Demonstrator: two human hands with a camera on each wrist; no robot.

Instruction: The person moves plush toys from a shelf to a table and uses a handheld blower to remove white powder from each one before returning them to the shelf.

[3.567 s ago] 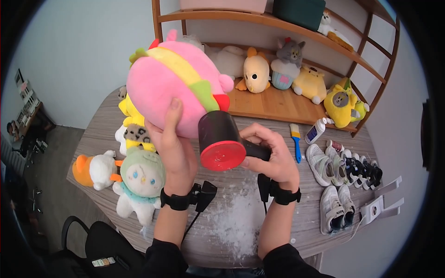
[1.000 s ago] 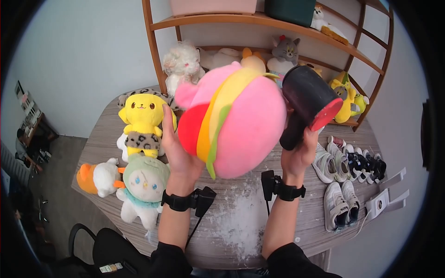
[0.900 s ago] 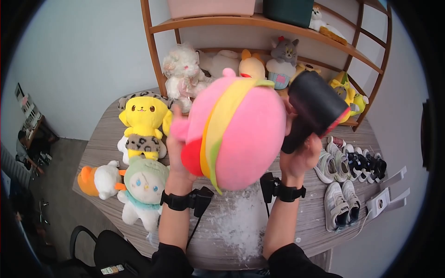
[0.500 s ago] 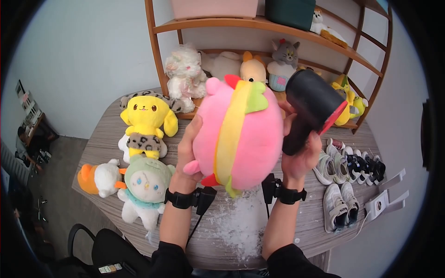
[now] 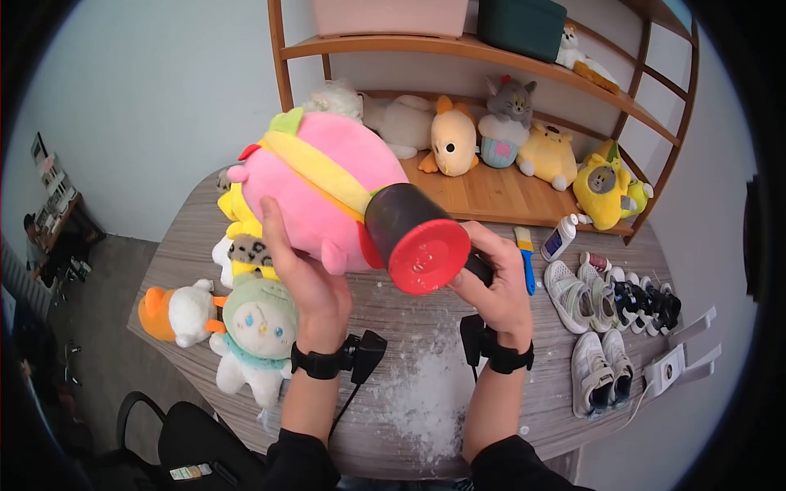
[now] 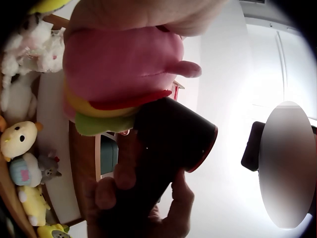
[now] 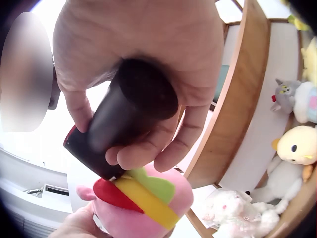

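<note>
A round pink plush toy (image 5: 327, 155) with yellow, green and red felt layers, like a burger, is held up above the table. My left hand (image 5: 315, 290) grips it from below, thumb up along its side. My right hand (image 5: 495, 286) holds the handle of a black hair-dryer-shaped device (image 5: 401, 209). Its red round end (image 5: 430, 255) faces me and bears white specks. The device's black far end is right at the plush's felt layers, as the right wrist view also shows, with fingers curled round the black handle (image 7: 124, 114).
White flakes (image 5: 426, 401) litter the wooden table (image 5: 368, 446). Plush toys (image 5: 260, 327) lie at left. On the right are a blue brush (image 5: 525, 262), a white bottle (image 5: 558, 237), several shoes (image 5: 591, 372) and a white device (image 5: 667, 372). A shelf (image 5: 491, 196) with plush toys stands behind.
Over the last half second the plush has moved left and turned. The device has swung left and down to the plush, its red end now toward me. About a second ago the plush was turning between the hands.
</note>
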